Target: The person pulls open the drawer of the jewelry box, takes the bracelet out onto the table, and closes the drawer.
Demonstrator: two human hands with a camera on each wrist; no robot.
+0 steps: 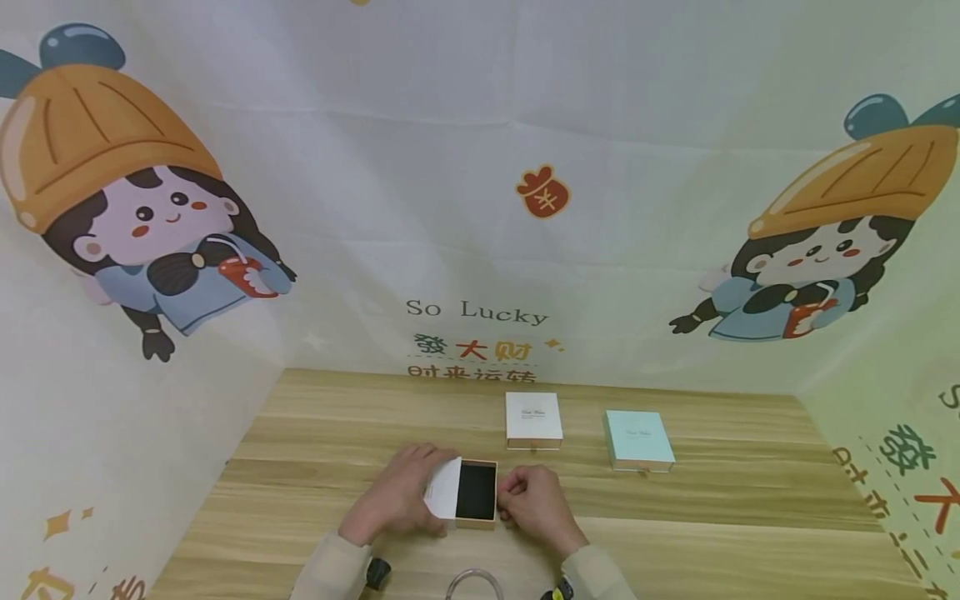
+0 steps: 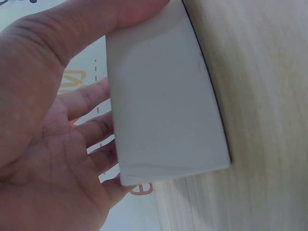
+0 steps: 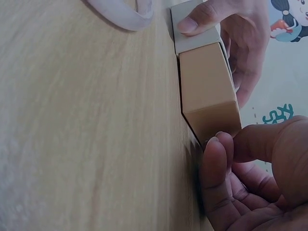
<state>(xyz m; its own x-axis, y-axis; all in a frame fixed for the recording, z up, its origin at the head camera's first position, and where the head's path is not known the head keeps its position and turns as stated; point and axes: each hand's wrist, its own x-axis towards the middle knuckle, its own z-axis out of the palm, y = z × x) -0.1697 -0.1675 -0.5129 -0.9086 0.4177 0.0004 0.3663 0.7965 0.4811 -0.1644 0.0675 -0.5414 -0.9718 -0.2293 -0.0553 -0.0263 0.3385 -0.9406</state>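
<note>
A white drawer-style gift box point(image 1: 444, 489) lies on the wooden table, its tan drawer point(image 1: 477, 524) slid partway out to the right. Black lining point(image 1: 476, 492) shows inside the drawer. My left hand point(image 1: 405, 492) grips the white sleeve point(image 2: 163, 106), thumb on the near side and fingers across the far side. At the drawer's right end, my right hand point(image 1: 536, 504) pinches with thumb and fingertips. In the right wrist view those fingertips point(image 3: 215, 156) meet right against the tan end face, and they hide the pull tab between them.
Behind the open box stands a closed white box point(image 1: 533, 421), and a mint-green box point(image 1: 639, 440) sits farther right. A clear ring-shaped bangle point(image 1: 475, 573) lies at the near edge of view. Printed cloth point(image 1: 480, 208) walls the table's back and sides.
</note>
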